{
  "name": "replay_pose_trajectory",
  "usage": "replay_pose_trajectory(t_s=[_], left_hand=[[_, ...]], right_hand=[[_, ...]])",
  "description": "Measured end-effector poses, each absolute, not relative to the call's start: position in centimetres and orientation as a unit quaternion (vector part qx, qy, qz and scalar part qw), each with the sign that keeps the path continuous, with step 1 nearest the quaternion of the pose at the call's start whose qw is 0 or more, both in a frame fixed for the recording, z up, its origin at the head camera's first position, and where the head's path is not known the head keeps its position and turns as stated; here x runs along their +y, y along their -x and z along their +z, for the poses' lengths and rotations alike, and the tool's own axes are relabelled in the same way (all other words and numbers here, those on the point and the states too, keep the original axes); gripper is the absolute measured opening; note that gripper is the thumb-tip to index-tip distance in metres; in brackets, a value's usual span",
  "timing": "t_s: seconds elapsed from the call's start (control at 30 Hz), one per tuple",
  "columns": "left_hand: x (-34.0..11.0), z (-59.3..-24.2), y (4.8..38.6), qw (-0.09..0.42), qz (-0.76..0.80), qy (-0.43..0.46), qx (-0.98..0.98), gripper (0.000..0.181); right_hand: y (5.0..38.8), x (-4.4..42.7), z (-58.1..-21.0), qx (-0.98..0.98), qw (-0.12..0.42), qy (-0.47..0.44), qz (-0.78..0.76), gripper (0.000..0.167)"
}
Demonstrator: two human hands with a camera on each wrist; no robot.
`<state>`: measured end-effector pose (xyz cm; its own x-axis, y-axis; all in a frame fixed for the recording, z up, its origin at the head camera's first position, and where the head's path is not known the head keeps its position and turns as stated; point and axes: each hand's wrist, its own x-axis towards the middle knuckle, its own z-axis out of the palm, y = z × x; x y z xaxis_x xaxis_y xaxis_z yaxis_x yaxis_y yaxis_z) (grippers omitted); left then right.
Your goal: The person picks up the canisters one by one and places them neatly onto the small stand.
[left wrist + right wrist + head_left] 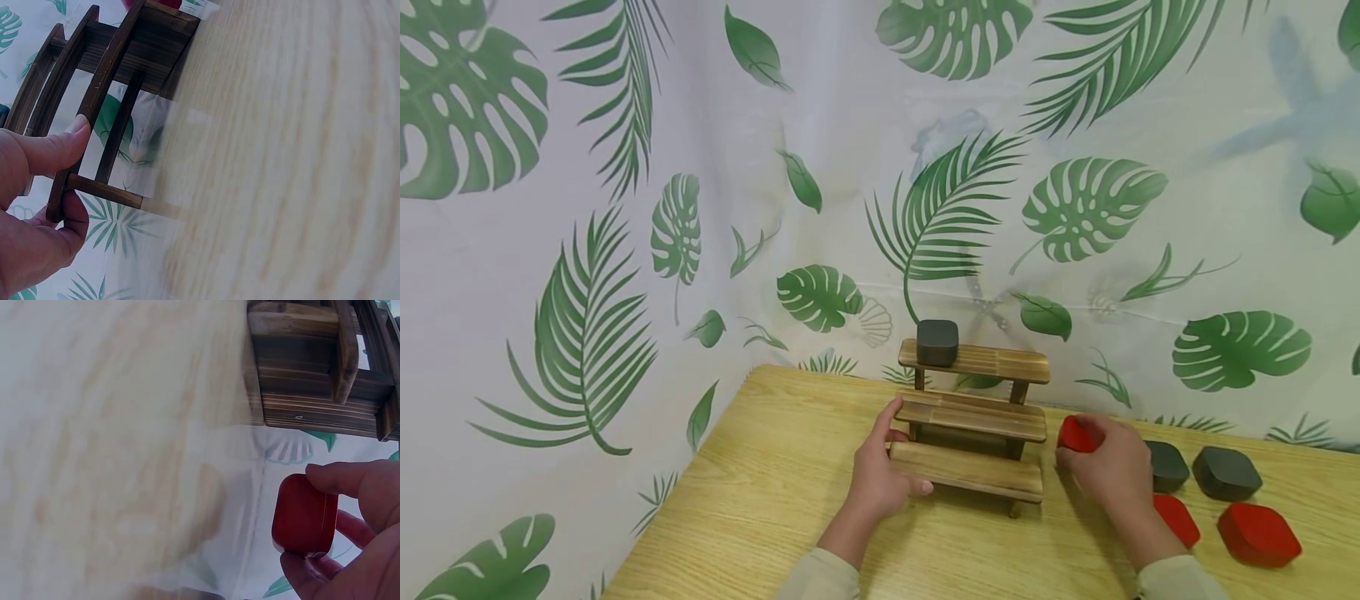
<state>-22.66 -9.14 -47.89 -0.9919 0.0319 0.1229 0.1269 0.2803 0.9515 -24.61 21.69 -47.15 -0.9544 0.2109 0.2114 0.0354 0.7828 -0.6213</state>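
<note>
A three-tier wooden rack (970, 417) stands on the table, a dark rounded block (937, 342) on its top step at the left. My left hand (880, 479) grips the left end of the rack's lowest step; in the left wrist view the thumb and fingers of that hand (44, 187) pinch the wooden board (106, 75). Just right of the rack, my right hand (1112, 471) holds a red block (1077, 434). The right wrist view shows this red block (303, 515) between thumb and fingers of the hand (369, 519), apart from the rack (300, 369).
At the right of the table (737, 500) lie two dark blocks, one (1167, 467) partly behind my right hand and another (1227, 472) beside it. Two red blocks (1177, 520) (1258, 533) lie nearer the front. A leaf-patterned sheet (835, 167) hangs behind.
</note>
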Motion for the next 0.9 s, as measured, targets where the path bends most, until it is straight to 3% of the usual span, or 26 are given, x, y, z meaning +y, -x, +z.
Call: replay_pose_trajectory(t_s=[0.9], left_hand=[[-9.2,-48.4,23.0,0.043,-0.597,0.059,-0.799,0.124]], right_hand=[[24.0,20.7,-44.3,-0.93,0.166,0.042,0.324,0.053]])
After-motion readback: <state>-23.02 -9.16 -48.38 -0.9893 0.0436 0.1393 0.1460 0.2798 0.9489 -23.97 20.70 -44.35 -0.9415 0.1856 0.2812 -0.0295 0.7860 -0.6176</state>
